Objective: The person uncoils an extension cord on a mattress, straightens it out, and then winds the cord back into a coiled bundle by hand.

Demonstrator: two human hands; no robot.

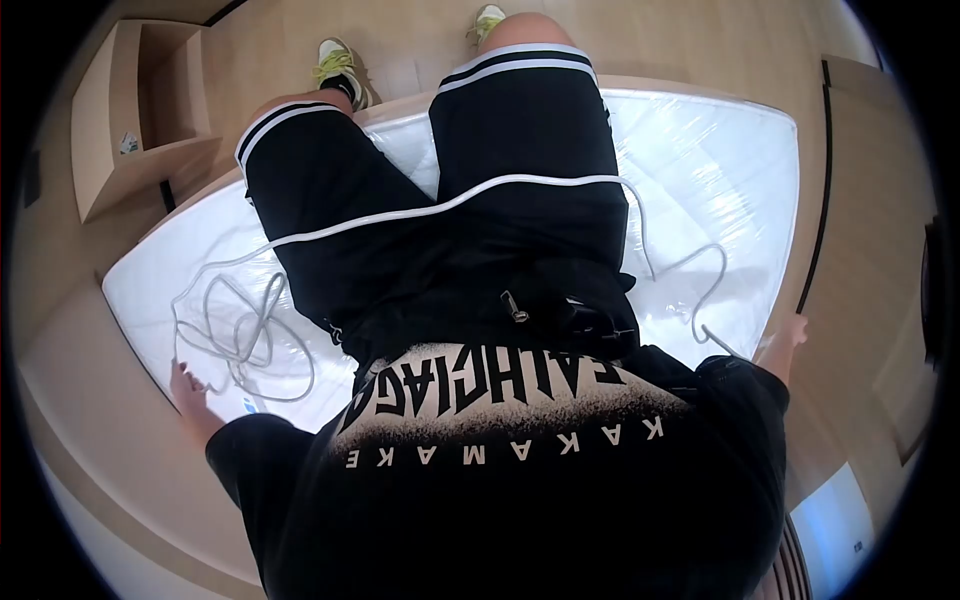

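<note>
A long white cable (450,204) lies across the black shorts on my lap. On the left it falls into loose, tangled loops on a plastic-covered white mattress (710,160); on the right it bends over the mattress towards my right sleeve. My left hand (190,388) is at the mattress's left edge, fingers closed on a stretch of the cable beside the loops. Out beyond the right edge, my right hand (795,332) is small and partly hidden by the arm; its fingers and anything in them cannot be made out.
I am seated on the mattress, feet in yellow-laced shoes (338,65) on the wooden floor (400,35). An open wooden cabinet (105,125) stands at upper left. Wooden panels (870,190) rise at the right. A bluish-white surface (832,510) shows at lower right.
</note>
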